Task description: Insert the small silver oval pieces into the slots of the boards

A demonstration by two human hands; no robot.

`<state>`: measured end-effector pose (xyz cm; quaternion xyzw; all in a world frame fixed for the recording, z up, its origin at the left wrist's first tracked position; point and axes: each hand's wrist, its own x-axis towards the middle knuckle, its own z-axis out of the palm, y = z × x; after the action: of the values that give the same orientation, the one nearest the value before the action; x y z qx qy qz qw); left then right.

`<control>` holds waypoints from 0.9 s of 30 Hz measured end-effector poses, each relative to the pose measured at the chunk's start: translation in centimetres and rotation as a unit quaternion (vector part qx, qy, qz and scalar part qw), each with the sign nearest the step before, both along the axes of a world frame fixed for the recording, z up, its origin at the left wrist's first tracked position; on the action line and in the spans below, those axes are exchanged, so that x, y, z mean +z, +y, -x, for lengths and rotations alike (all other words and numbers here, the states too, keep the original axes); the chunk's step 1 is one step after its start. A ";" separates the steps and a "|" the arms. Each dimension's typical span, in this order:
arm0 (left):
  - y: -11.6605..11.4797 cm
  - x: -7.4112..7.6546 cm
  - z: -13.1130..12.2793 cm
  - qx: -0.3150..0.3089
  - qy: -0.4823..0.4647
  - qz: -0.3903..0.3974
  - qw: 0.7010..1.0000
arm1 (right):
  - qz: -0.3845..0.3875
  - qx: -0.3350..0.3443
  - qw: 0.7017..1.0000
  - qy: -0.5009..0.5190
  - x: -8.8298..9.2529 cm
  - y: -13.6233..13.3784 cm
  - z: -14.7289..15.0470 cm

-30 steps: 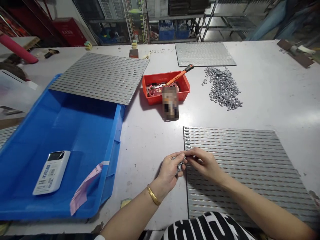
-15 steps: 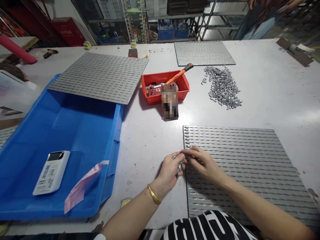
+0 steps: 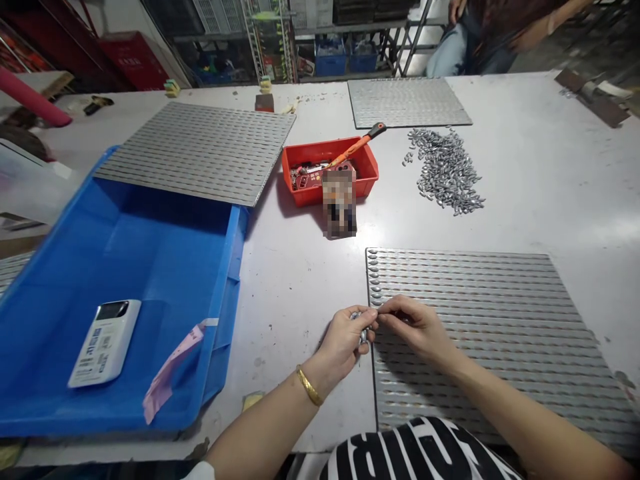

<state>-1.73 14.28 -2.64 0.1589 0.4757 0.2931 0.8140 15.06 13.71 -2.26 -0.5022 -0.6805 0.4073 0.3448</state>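
Observation:
My left hand (image 3: 344,339), with a gold bangle at its wrist, is curled around several small silver spindle-shaped metal pieces (image 3: 363,336). Thumb and fingers of my right hand (image 3: 419,328) are pinched together, touching the left thumb tip; whatever lies between them is too small to make out. Both hands meet over the left edge of a grey metal plate (image 3: 480,327) with rows of slots. Down the plate's upper left edge runs a column of the same silver pieces (image 3: 374,275), seated in the slots. A loose pile of them (image 3: 445,175) lies beyond the plate.
A blue bin (image 3: 234,267) at left holds a white device (image 3: 105,343) and a pink paper (image 3: 173,375); another slotted plate (image 3: 200,150) lies across its far end. A red box (image 3: 305,196) contains an orange-handled tool. A third plate (image 3: 407,103) lies behind. Another person sits across the table.
Both hands have shifted slightly right and toward me along the plate's left edge. More silver pieces show in the edge column. The person opposite has moved left.

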 end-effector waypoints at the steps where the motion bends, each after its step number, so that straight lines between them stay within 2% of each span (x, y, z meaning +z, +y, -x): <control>1: 0.0 0.1 0.0 -0.002 -0.001 0.002 1.000 | -0.021 0.016 1.000 -0.011 0.0 -0.1 -0.1; 5: 0.1 0.5 -0.1 0.000 -0.001 0.009 1.000 | -0.147 0.062 0.985 -0.066 -0.3 -0.5 -1.1; 7: 0.3 0.8 0.2 0.013 0.003 0.009 1.000 | -0.173 0.057 0.979 -0.095 -0.7 -0.5 -1.6; 14: 1.3 0.8 1.3 0.082 0.023 -0.013 0.996 | -0.171 0.069 0.969 -0.163 -2.7 0.0 -1.8; 20: 1.2 0.1 1.0 0.080 0.018 -0.019 0.996 | -0.181 0.083 0.963 -0.182 -3.7 0.4 -1.5; 27: 1.2 0.5 1.0 0.062 0.019 -0.017 0.998 | -0.197 0.088 0.948 -0.234 -3.5 0.7 -1.4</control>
<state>-2.76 15.45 -2.12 0.1482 0.4954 0.3481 0.7820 16.51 14.41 -5.73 -0.4435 -0.8500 0.1652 0.2311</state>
